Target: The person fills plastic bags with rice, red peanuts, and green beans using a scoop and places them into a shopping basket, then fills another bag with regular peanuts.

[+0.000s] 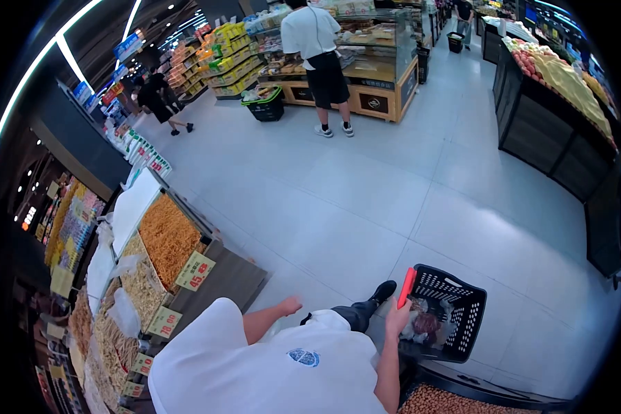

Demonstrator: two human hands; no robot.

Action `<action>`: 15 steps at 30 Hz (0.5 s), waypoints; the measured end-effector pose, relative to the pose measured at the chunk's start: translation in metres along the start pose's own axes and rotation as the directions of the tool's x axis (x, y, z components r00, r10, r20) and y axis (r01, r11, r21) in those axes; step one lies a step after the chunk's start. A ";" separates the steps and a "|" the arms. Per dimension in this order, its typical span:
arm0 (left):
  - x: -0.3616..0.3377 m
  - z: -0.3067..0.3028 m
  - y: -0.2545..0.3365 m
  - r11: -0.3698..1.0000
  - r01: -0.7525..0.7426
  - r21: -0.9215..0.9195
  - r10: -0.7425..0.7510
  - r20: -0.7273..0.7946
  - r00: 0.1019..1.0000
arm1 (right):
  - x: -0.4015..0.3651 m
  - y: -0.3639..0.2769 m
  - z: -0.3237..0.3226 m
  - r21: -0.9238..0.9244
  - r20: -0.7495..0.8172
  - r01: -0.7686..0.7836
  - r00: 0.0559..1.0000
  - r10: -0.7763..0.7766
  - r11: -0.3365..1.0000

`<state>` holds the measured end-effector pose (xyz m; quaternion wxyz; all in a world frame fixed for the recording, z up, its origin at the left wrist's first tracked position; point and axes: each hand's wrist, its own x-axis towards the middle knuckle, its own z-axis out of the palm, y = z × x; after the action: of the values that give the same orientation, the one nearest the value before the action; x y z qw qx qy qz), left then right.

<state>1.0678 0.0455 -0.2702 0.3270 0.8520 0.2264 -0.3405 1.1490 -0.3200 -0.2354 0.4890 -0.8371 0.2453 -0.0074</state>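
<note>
My right hand (397,319) grips the red handle of a black shopping basket (470,307), which hangs at my right side. Inside the basket lie plastic-bagged goods (426,324), one of them dark red; their kind is hard to make out. My left hand (290,306) hangs low in front of my body with its fingers curled. A pale patch shows below it, and whether the hand holds anything is hidden. Left of that hand stands a bin of small orange-brown dried food (167,238) with a price card (195,270).
Several dried-goods bins line my left. A bin of brown nuts or beans (455,400) is near my right leg. A fruit stand (552,131) stands right. Ahead, a person in white (312,34) faces a glass display case (376,52), near a green-rimmed basket (263,107).
</note>
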 end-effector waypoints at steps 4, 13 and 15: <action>0.069 0.005 -0.051 0.983 0.056 0.174 -0.069 0.070 0.995 | 0.031 0.017 -0.005 -0.040 -0.066 -0.098 0.993 0.095 0.994; 0.399 0.005 0.156 0.798 -0.394 0.457 0.354 0.173 0.919 | 0.129 0.117 0.033 -0.082 -0.212 -0.226 0.956 0.205 0.971; 0.420 0.002 0.239 0.480 -0.711 0.514 0.733 0.209 0.647 | 0.128 0.115 0.013 -0.196 -0.251 -0.302 0.935 0.250 0.933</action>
<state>1.4918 -0.0508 -0.4807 0.1733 0.9290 -0.2549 -0.2047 1.2188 -0.4094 -0.3653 0.3539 -0.8390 0.4134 -0.0030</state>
